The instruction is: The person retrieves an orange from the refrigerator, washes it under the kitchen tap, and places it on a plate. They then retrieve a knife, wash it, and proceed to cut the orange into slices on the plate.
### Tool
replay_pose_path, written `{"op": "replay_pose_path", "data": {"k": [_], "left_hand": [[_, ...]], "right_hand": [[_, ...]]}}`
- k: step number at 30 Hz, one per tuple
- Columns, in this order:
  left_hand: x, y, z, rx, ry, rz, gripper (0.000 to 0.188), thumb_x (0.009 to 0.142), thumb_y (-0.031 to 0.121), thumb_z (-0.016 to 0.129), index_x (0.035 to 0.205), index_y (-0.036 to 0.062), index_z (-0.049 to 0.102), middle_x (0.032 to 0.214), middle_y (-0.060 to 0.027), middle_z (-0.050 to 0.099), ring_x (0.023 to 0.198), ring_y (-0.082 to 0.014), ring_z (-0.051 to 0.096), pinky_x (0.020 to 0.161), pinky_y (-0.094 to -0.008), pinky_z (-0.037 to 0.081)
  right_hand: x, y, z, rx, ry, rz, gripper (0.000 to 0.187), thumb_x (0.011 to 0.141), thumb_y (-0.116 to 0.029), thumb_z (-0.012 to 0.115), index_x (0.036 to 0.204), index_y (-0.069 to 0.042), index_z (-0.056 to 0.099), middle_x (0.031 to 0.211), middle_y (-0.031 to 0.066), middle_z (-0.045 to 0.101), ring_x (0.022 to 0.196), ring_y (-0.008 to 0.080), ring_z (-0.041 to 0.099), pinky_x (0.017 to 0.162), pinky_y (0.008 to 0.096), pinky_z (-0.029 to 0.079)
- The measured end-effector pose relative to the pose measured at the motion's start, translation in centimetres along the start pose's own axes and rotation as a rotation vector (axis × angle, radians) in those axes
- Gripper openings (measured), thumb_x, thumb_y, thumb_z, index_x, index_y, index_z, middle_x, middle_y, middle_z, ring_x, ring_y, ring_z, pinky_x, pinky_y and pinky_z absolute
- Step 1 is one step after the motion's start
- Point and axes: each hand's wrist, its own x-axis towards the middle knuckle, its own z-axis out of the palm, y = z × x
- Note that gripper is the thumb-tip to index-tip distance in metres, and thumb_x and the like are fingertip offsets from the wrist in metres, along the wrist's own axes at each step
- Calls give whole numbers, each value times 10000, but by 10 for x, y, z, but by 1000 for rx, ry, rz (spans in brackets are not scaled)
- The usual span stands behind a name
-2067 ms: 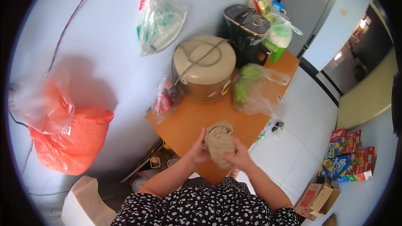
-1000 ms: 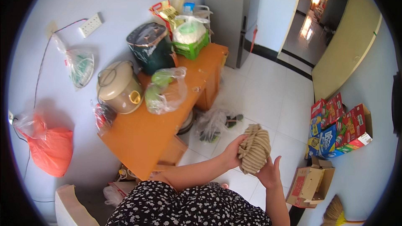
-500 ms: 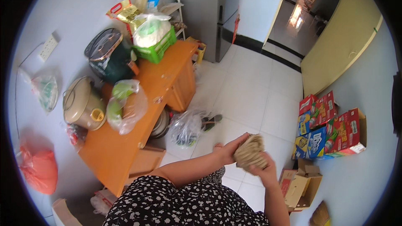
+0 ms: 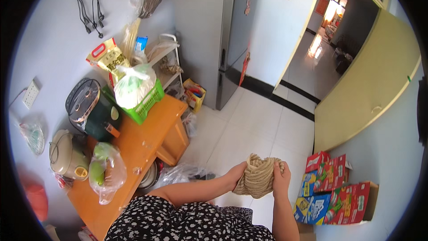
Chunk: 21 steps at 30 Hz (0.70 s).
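Between my two hands, in front of my body, hangs a beige ribbed cloth (image 4: 257, 177), gathered into a soft, rounded bundle with folds across it. Its exact kind does not show. My left hand (image 4: 237, 176) grips the cloth's left side, with the fingers mostly tucked behind it. On the other side my right hand (image 4: 281, 177) pinches the upper right edge, fingers closed on the fabric. The cloth touches nothing but my hands.
To the left stands an orange wooden table (image 4: 141, 139) with a rice cooker (image 4: 69, 158), a dark green cooker (image 4: 93, 109), a green basket (image 4: 149, 105) and bagged green produce (image 4: 100, 169). A grey fridge (image 4: 200, 31) and an open door (image 4: 368, 85) lie ahead. Coloured cartons (image 4: 334, 196) line the right wall.
The view has tilted up and swung right. The cloth, a compact wad before, is now spread wider between my hands, which have moved apart and still grip it.
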Motion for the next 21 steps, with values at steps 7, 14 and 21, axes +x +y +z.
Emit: {"op": "replay_pose_path", "data": {"k": [7,14,21], "left_hand": [[84,103,24,207,-106,116,606,929,564,362,1318,102,423,1332,-55,470,1226,-189,444,1031,-385,353],[207,187,37,249,-206,598,339,886,326,516,1147,110,512,1127,-48,553,1066,-191,527,953,-378,419],[252,288,61,-288,-186,481,345,933,406,436,949,80,549,934,-105,613,902,-234,604,838,-387,484]], "right_hand": [[157,5,14,75,-241,-77,293,886,-166,587,1136,-25,526,982,64,591,916,145,543,828,282,447],[290,-27,55,-279,-686,-858,420,756,-207,706,1138,-83,580,1188,117,565,1165,320,476,992,404,379],[405,-33,107,-264,-804,-961,326,752,-259,707,1026,-103,627,1124,64,607,1108,271,524,970,413,398]]}}
